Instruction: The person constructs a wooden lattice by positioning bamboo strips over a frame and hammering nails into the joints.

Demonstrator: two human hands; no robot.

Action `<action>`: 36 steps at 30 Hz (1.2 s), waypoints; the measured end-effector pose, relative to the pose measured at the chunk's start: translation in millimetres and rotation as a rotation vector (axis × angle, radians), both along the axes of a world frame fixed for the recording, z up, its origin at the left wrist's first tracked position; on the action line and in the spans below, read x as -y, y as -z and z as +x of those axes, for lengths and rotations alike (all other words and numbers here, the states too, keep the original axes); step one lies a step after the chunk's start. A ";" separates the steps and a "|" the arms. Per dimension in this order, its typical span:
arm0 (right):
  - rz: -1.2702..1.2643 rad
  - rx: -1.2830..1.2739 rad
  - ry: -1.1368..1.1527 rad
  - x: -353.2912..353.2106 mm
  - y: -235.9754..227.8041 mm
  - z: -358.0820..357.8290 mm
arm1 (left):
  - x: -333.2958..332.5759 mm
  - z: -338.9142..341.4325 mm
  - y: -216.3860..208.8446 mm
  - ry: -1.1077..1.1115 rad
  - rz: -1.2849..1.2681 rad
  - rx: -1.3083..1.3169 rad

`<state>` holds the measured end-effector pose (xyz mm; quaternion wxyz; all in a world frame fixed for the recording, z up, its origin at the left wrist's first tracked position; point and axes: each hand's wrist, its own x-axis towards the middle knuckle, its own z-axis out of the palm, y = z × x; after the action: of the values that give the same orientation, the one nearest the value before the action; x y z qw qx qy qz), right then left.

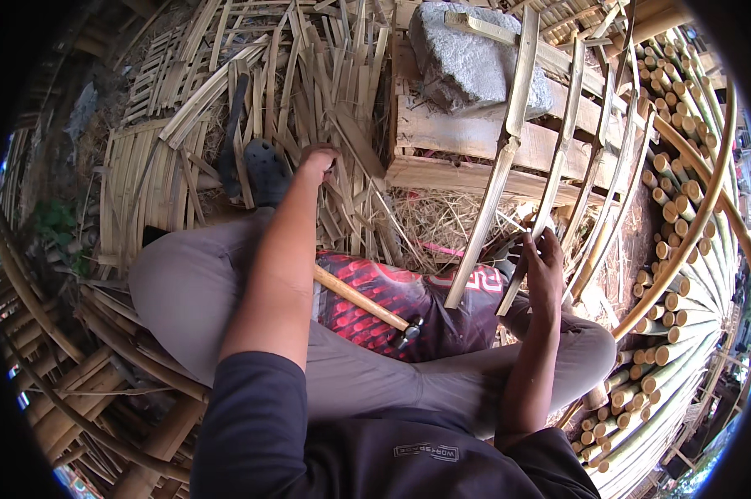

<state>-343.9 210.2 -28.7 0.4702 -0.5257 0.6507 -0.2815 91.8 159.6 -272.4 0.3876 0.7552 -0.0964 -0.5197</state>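
Observation:
My left hand [318, 160] reaches forward over a heap of split bamboo strips [355, 137]. Its fingers are curled, and what lies inside them is hidden. On the right, my right hand [543, 264] grips a long bamboo slat [560, 145] near its lower end. That slat belongs to a row of several spaced slats fixed to a crosspiece at the far end. Beside it, the leftmost slat [496, 179] slants down toward my lap. A hammer [363, 298] with a wooden handle and dark metal head rests on a red and black printed cloth [375, 279] between my legs.
A big grey stone block [463, 62] sits on a wooden crate [438, 133] ahead. Stacked bamboo poles [671, 324] line the right side. A slatted bamboo panel [138, 187] lies at the left, near my dark clog [266, 170]. Shavings [425, 220] litter the ground.

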 end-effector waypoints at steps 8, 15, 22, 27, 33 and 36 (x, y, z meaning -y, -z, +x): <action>-0.062 0.145 -0.025 1.1 18.0 -1.3 | 25.5 78.1 -49.2 -0.031 0.218 0.524; -0.051 0.162 -0.043 0.2 7.4 9.5 | 6.8 97.2 -194.4 0.109 0.088 1.215; -0.116 -0.024 -0.088 -0.4 -5.3 2.4 | -12.8 -16.6 -336.1 -0.043 -0.852 0.709; -0.079 0.128 -0.018 -1.9 1.0 1.5 | -89.5 -149.1 -325.9 0.055 -0.773 0.093; -0.127 0.130 -0.017 2.2 22.2 -2.7 | -105.1 -190.6 -281.4 0.123 -0.652 -0.024; -0.173 0.096 -0.031 7.6 34.4 -7.3 | -103.5 -193.0 -267.2 0.104 -0.605 -0.045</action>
<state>-351.2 202.7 -63.0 0.4577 -0.5605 0.5923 -0.3542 -101.1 263.1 -5.2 0.5695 0.5881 -0.2767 -0.5032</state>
